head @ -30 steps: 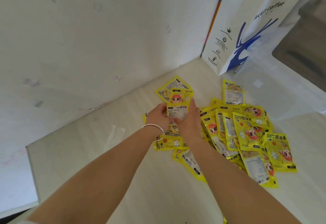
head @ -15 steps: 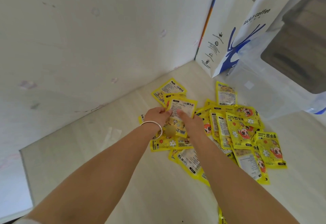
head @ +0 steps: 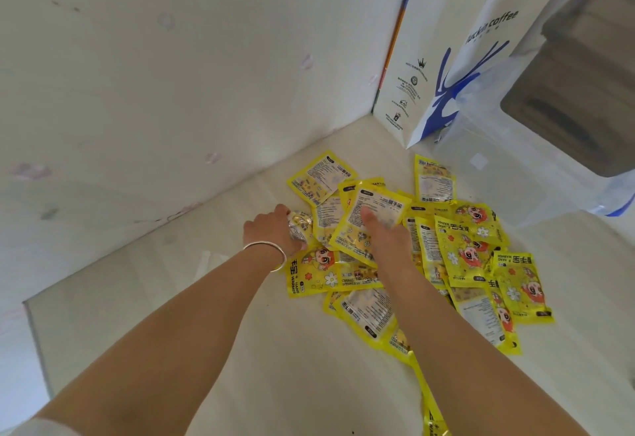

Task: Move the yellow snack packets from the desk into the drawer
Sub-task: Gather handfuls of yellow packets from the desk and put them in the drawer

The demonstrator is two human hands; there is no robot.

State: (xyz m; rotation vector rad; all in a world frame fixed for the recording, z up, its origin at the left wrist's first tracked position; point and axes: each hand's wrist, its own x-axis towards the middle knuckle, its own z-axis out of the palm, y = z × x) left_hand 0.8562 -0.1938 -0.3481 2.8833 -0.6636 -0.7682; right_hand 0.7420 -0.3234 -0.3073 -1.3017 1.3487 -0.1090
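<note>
While both my arms reach over the pale desk point(head: 213, 349), my left hand point(head: 271, 229), silver bangle point(head: 266, 253) at the wrist, curls round a crumpled yellow packet point(head: 299, 227) at the pile's left edge. My right hand point(head: 386, 234) lies on the heap with a label-side-up packet point(head: 372, 210) resting over its fingers; whether it pinches that packet I cannot tell. Yellow snack packets point(head: 470, 246) lie scattered and overlapping on the desk near the wall corner. White coffee paper bag point(head: 443, 57) stands behind them, clear plastic bag point(head: 536, 174) beside it. No drawer in view.
</note>
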